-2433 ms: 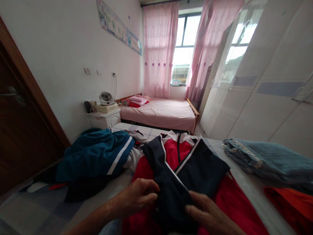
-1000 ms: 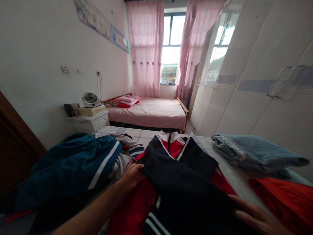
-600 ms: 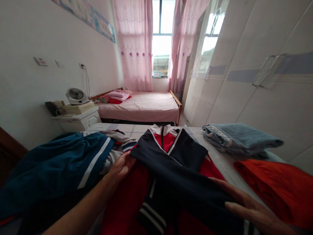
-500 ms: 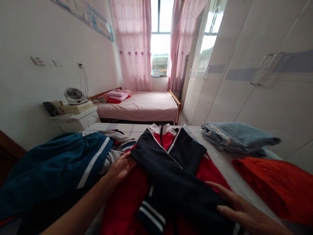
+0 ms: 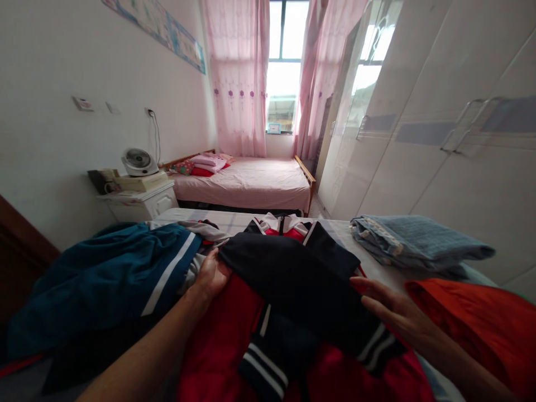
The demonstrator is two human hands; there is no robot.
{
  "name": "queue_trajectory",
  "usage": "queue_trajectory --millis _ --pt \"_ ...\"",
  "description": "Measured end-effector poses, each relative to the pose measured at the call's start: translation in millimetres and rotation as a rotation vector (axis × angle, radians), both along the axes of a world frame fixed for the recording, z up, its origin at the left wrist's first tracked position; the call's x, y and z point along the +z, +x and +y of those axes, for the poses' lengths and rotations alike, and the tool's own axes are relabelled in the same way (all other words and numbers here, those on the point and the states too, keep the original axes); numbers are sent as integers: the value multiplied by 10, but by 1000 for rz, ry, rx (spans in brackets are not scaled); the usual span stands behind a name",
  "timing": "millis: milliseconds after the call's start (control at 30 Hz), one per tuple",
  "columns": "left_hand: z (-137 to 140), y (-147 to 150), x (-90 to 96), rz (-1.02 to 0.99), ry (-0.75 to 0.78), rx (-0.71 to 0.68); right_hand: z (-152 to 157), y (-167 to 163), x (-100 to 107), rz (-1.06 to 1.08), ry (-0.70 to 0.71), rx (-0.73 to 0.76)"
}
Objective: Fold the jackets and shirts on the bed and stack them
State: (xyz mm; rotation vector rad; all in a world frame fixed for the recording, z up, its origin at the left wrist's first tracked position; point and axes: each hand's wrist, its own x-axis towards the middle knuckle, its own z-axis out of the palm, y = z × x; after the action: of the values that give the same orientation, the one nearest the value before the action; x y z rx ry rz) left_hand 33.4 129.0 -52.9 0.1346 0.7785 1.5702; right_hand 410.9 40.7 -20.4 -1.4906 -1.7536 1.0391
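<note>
- Red-and-navy jacket (image 5: 220, 335) on pale sheet (image 5: 340, 230), navy sleeve (image 5: 293, 273) raised higher than half a second ago, over more of the collar (image 5: 291, 224).
- Left fingers (image 5: 214, 261) pinching sleeve's edge; right fingers (image 5: 373, 288) parted at its other side, grip unclear.
- Alongside: teal clothing (image 5: 121, 273), folded denim (image 5: 422, 240), orange cloth (image 5: 481, 324).
- Beyond: pink bed (image 5: 255, 178), window (image 5: 285, 84), white wardrobe (image 5: 419, 173).

The zip jacket (image 5: 293, 285) is red in the body and dark navy across shoulders and sleeves, with white piping, a white collar and a black zip; its navy cuffs (image 5: 266, 365) carry paired white stripes. The teal garment (image 5: 113, 273) bears one broad white stripe. The folded denim (image 5: 422, 240) is faded blue, the cloth (image 5: 481, 321) orange. The curtains (image 5: 238, 67) are pink with purple flowers, the bedspread (image 5: 251, 181) plain pink, the wardrobe (image 5: 435, 84) white with grey-lilac panels.
</note>
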Motion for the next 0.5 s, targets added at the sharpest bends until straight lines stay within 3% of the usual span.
queue_trajectory --millis 133,300,433,500 --pt "-26 -43 -93 44 -65 -46 5 15 -304 -91 -92 73" --pt "1 -62 -109 155 -121 -70 -98 22 -168 141 -165 75" --pt "-202 -215 -22 274 -190 -240 -130 156 -249 29 -187 146" --pt "-281 -312 106 473 -190 -371 -142 235 -401 -24 -187 170"
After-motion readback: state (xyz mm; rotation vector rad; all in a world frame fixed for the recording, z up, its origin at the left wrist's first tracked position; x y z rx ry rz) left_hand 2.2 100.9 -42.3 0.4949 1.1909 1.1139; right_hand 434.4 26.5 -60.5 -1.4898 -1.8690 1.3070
